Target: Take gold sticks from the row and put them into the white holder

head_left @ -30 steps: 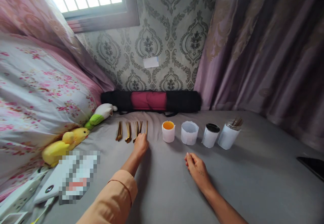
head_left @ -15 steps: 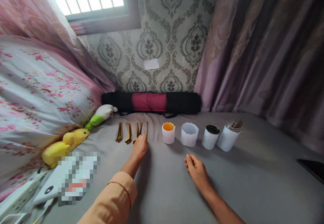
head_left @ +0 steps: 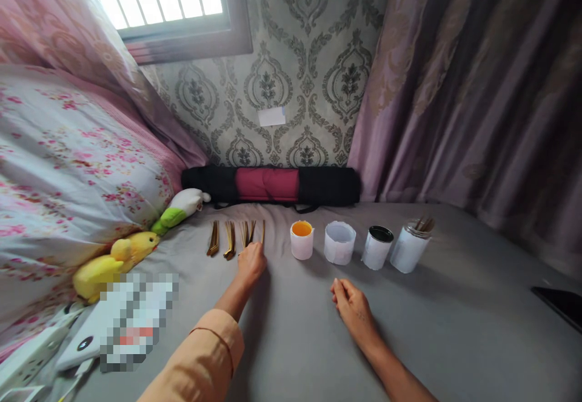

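Observation:
My left hand [head_left: 251, 264] reaches forward over the grey sheet [head_left: 295, 335], fingers curled on the near ends of the rightmost gold-coloured cutlery pieces [head_left: 249, 232]. More gold cutlery [head_left: 222, 238] lies in small groups to its left. My right hand [head_left: 353, 306] rests on the sheet with fingers loosely curled, holding nothing I can see. Beyond it stands a row of white cups: one with an orange inside [head_left: 302, 239], a translucent one [head_left: 339, 242], one with a black inside [head_left: 377, 247], and a jar [head_left: 410, 245] with cutlery handles sticking out.
A black and red roll bag [head_left: 273, 185] lies along the patterned wall. Plush toys, yellow [head_left: 111, 259] and green-white [head_left: 179, 208], sit by a floral quilt [head_left: 68, 165] on the left. A power strip [head_left: 27, 362] lies near left; curtains hang right; a dark flat object [head_left: 561, 302] is at the right edge.
Almost nothing moved: the view shifted slightly and both hands stay where they were, the left one still at the cutlery.

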{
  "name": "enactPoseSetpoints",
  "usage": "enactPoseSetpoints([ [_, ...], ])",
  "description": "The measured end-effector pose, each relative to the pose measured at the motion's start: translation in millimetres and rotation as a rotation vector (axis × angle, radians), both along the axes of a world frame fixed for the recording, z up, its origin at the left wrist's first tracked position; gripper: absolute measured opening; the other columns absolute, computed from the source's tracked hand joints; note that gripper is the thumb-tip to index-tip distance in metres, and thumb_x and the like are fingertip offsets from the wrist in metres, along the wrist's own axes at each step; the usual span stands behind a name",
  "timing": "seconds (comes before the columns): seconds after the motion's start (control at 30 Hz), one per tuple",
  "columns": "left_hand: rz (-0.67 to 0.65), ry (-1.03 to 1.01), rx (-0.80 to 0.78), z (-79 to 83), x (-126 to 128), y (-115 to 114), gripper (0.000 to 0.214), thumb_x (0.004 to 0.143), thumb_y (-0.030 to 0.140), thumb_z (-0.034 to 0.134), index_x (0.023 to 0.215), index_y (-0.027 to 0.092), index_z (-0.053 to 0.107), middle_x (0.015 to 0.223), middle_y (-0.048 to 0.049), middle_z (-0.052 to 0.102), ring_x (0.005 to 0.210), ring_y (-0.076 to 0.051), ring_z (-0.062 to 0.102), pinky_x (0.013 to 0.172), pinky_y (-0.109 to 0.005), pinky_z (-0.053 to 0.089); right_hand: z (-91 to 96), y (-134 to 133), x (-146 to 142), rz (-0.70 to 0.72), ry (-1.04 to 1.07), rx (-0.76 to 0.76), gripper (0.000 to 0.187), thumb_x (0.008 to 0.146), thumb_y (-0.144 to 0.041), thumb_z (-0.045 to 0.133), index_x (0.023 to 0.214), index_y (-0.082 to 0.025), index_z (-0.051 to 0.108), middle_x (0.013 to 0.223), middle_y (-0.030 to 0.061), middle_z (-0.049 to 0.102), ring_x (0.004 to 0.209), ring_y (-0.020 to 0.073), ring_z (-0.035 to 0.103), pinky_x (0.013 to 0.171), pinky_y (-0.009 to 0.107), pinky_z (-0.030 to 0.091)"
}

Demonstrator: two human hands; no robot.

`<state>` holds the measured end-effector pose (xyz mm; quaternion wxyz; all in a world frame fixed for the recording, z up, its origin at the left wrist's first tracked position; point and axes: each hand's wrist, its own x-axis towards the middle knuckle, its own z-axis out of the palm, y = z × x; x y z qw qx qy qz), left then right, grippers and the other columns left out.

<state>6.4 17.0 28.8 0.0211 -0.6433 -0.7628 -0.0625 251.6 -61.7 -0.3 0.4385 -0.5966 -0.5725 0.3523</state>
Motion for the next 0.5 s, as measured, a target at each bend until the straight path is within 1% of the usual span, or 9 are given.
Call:
enactPoseSetpoints([
  [0.13, 0.003, -0.02, 0.01, 1.3, 0.4, -0.5, 0.023, 0.077, 0.016, 0.035, 0.087, 0.015, 0.056, 0.087, -0.0108, 0.058, 0.081, -0.021, 0.057, 0.064, -0.029, 0.039, -0.1, 0.2, 0.3, 0.003, -0.012, -0.02, 0.039, 0.078, -0.05, 0.033, 0.065, -0.018, 0.05, 0.054, 0.0004, 0.05, 0.05, 0.0123, 0.047, 0.049, 0.022, 0.035],
  [0.3, 0.016, -0.065, 0.042, 3.9, 2.2, 0.4, 0.023, 0.077, 0.019, 0.035, 0.084, 0.014, 0.057, 0.089, -0.012, 0.057, 0.081, -0.023, 0.057, 0.064, -0.03, 0.04, -0.1, -1.1, 0.3, 0.007, -0.011, -0.005, 0.038, 0.079, -0.049, 0.033, 0.065, -0.018, 0.05, 0.055, 0.0005, 0.05, 0.051, 0.0124, 0.048, 0.05, 0.022, 0.036],
  [0.5, 0.042, -0.188, 0.093, 4.2, 4.1, 3.5, 0.025, 0.077, 0.022, 0.037, 0.083, 0.013, 0.059, 0.093, -0.0148, 0.056, 0.085, -0.024, 0.056, 0.069, -0.032, 0.04, -3.6, 0.1, 0.2, 0.001, -0.007, -0.018, 0.039, 0.078, -0.05, 0.033, 0.066, -0.018, 0.05, 0.053, -0.0005, 0.049, 0.048, 0.0111, 0.045, 0.047, 0.021, 0.034],
])
